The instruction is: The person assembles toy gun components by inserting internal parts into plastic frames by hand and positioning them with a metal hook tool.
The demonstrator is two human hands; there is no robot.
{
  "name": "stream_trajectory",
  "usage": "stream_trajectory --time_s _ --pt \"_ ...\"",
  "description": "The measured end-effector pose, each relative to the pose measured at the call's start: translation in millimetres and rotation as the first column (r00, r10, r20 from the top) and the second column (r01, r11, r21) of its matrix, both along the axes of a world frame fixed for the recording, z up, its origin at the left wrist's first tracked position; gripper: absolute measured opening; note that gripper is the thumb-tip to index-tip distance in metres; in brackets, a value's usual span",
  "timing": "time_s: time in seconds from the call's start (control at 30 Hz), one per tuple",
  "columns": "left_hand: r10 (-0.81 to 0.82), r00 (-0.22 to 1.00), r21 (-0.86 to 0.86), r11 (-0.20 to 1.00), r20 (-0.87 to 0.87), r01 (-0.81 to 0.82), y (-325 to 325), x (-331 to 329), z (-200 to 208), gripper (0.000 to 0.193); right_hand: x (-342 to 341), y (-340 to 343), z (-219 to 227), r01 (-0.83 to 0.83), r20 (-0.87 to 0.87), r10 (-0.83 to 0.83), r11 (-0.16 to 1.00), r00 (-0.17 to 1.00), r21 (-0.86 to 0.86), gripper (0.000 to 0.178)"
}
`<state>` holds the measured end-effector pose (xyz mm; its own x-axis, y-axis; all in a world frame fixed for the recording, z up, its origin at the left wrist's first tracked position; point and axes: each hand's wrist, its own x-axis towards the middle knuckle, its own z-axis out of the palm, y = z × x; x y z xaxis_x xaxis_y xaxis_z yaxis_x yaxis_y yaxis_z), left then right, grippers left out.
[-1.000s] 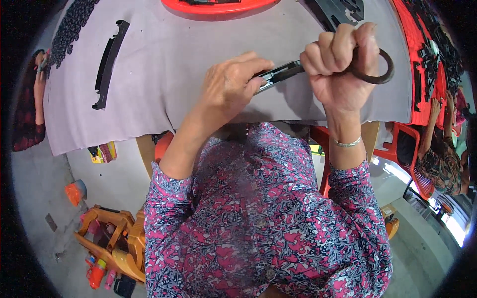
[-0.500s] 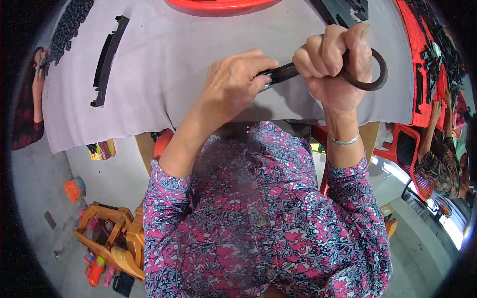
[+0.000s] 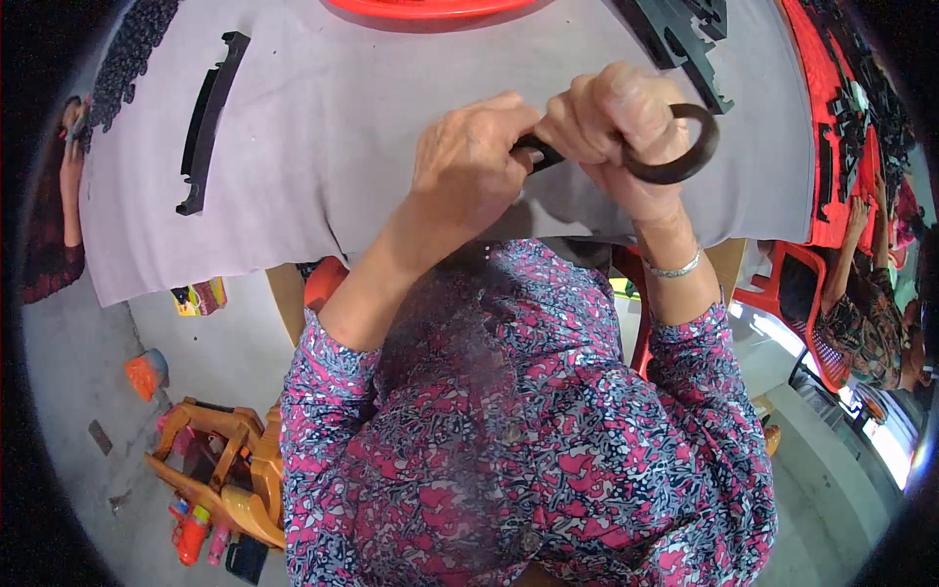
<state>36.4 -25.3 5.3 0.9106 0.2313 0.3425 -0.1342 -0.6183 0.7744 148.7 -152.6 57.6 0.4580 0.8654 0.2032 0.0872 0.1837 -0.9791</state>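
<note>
My left hand [image 3: 474, 152] is closed, with thumb and fingers pinching a short black piece [image 3: 541, 154] that shows between my two hands; most of it is hidden. My right hand [image 3: 621, 127] forms a fist around a dark ring-handled tool. The tool's thick ring [image 3: 706, 161] sticks out on the fist's right side, while its other end is covered by my fingers. Both hands hang over the near part of the cloth-covered table [image 3: 323, 108], almost touching. A long black notched plastic strip [image 3: 213, 122] lies off to the left.
Several black plastic parts [image 3: 685, 44] lie at the back right. A red basin rim [image 3: 440, 8] shows at the back, and small black pieces [image 3: 122, 64] are heaped at far left. Right of the table are a red cloth [image 3: 822, 98] with black parts, a red chair [image 3: 802, 293] and another person [image 3: 866, 323].
My right hand and the ringed tool have shifted left, closing in on my left hand. Less of the black piece between them shows, and more of the back-right parts is uncovered.
</note>
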Motion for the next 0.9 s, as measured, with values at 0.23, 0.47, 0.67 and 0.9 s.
stream_trajectory --time_s 0.23,0.47,0.67,0.9 --pt "-0.025 0.998 -0.034 0.999 -0.062 0.023 1 -3 2 0.015 9 6 -11 -0.185 -0.354 0.27 0.949 0.895 0.257 0.049" --pt "-0.026 0.999 0.007 1.0 -0.033 0.026 2 -5 4 0.016 17 -1 -14 -0.103 -0.532 0.236 0.958 0.813 0.267 0.05" --pt "0.006 0.998 0.051 0.999 -0.068 -0.002 0 -2 7 0.015 13 7 -5 -0.161 -0.486 0.257 0.96 0.835 0.231 0.05" --pt "-0.02 0.999 0.054 0.998 -0.031 0.022 0 0 0 0.014 13 5 -7 -0.18 -0.461 0.287 0.948 0.84 0.264 0.046"
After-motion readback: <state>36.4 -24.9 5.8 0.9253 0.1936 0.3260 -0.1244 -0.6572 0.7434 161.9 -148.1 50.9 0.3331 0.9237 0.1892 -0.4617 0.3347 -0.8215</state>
